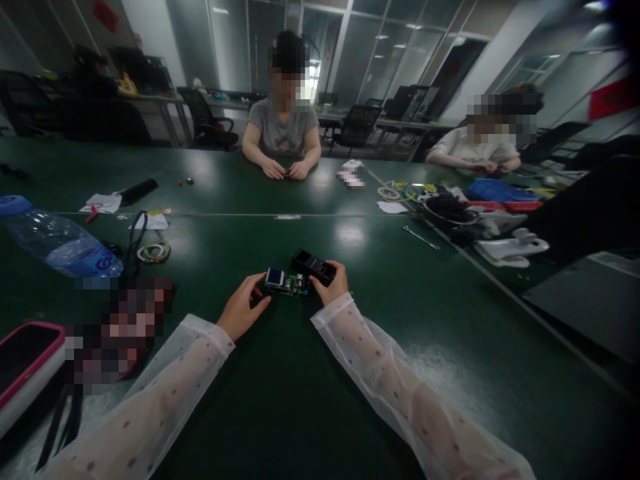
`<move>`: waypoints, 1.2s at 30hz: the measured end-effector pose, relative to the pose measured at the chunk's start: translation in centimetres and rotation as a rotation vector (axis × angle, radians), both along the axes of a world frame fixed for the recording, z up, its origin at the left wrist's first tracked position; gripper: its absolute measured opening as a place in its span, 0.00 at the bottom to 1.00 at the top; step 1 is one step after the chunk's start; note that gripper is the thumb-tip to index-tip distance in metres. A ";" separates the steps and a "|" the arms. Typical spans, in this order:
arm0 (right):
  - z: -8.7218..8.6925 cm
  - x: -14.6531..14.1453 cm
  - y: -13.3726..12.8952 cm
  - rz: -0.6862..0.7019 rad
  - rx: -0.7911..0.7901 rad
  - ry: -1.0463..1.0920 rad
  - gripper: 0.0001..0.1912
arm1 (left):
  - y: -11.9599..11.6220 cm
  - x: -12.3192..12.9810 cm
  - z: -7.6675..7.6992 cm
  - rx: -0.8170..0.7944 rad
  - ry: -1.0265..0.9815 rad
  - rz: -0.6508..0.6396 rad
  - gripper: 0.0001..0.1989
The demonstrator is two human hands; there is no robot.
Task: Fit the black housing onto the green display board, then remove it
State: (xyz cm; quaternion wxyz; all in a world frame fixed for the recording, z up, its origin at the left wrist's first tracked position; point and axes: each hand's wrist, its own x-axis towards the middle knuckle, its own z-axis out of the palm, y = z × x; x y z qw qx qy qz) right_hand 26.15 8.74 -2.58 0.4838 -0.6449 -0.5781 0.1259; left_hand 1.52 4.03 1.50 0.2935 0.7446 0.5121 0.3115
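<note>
Sleeves: two sheer white dotted sleeves (165, 387) reach in from the bottom edge, which cuts off the arms.
Left hand: the left hand (243, 310) is curled with the thumb and fingers closed onto the near left end of a small circuit board (286, 283); its fingertips are tucked under and hard to make out.
Circuit board: it sits low over the green table (310, 393), between the two hands, with a small pale screen at its left end. I cannot tell whether it rests on the table or is lifted.
Right hand: the right hand (335, 283) is clamped around a black case (314, 266), fingers over its near end, the case angled away to the left and touching the board's right end.
Left edge: a phone in a pink case (25, 363) is cut off by the frame; a blurred patch beside it hides whatever lies there.
Bottle: a clear water bottle (60, 243) lies on its side, well apart from the hands.
Far side: a person in grey (283, 130) sits opposite, both hands together on something too small to tell.
Right: a heap of cables and tools (450, 207) lies before another seated person (475, 150).
</note>
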 end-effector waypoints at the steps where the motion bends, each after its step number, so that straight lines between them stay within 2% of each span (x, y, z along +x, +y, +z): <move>1: 0.0 0.0 0.0 0.001 0.006 -0.026 0.29 | 0.0 0.0 0.0 0.002 -0.003 -0.004 0.26; 6: 0.5 -0.2 -0.4 -0.052 0.046 -0.072 0.33 | 0.2 -0.1 -0.5 0.027 -0.018 -0.012 0.25; 14: 1.6 -0.9 -0.9 -0.146 0.143 0.000 0.24 | 0.2 0.0 -0.4 0.053 -0.009 -0.023 0.21; 21: 1.3 -0.8 -0.8 -0.155 0.127 -0.027 0.23 | 0.1 0.0 -0.2 0.039 0.002 -0.025 0.21; 29: 1.1 -0.6 -0.7 -0.090 0.079 -0.136 0.28 | 0.1 0.0 0.0 0.034 -0.001 -0.028 0.19; 36: 0.8 -0.5 -0.5 -0.033 0.066 -0.173 0.27 | 0.1 0.0 0.0 0.039 -0.005 -0.011 0.18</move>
